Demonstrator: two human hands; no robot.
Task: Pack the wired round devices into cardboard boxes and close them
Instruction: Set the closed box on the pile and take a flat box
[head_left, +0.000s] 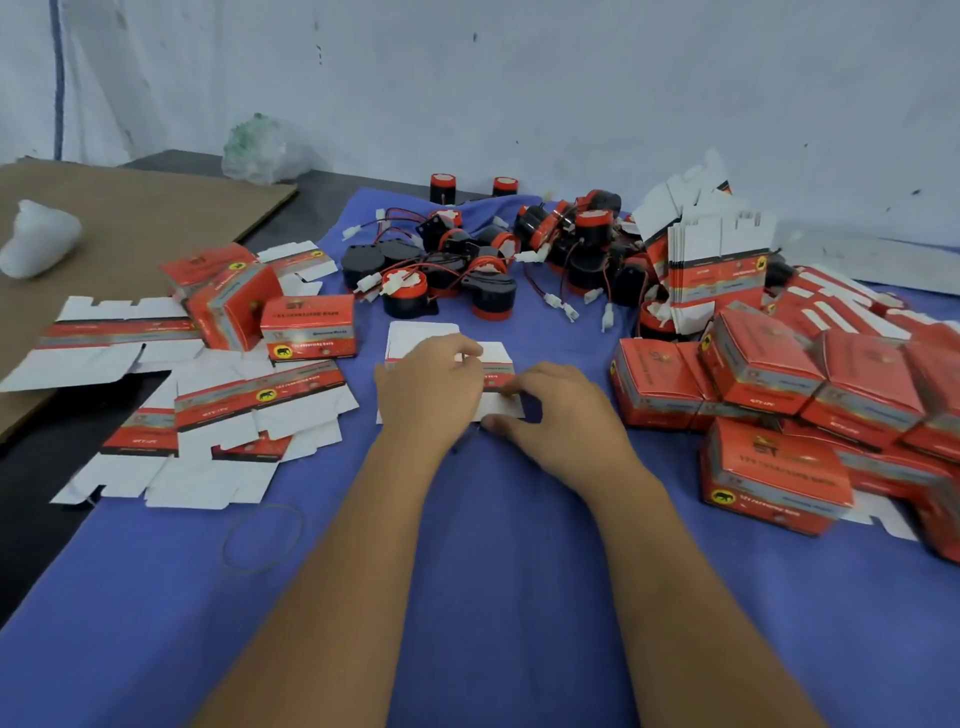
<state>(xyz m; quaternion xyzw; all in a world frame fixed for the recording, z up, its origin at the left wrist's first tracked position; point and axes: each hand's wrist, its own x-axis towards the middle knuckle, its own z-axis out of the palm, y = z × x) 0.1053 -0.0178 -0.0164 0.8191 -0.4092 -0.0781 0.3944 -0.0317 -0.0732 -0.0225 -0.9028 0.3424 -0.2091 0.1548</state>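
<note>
A flat, unfolded red-and-white cardboard box (423, 332) lies on the blue cloth in the middle. My left hand (431, 389) rests on its left part, fingers curled over the card. My right hand (558, 410) pinches the box's near right edge with thumb and fingers. Behind the box lies a heap of black-and-red round devices (493, 260) with red-black wires and white plugs. Closed red boxes (769, 374) are stacked at the right.
More flat box blanks (223, 415) lie scattered at the left, with closed boxes (309, 327) beside them. A bundle of upright blanks (717, 270) stands at the back right. A rubber band (262, 538) lies near left. A brown cardboard sheet (104, 234) covers the far left.
</note>
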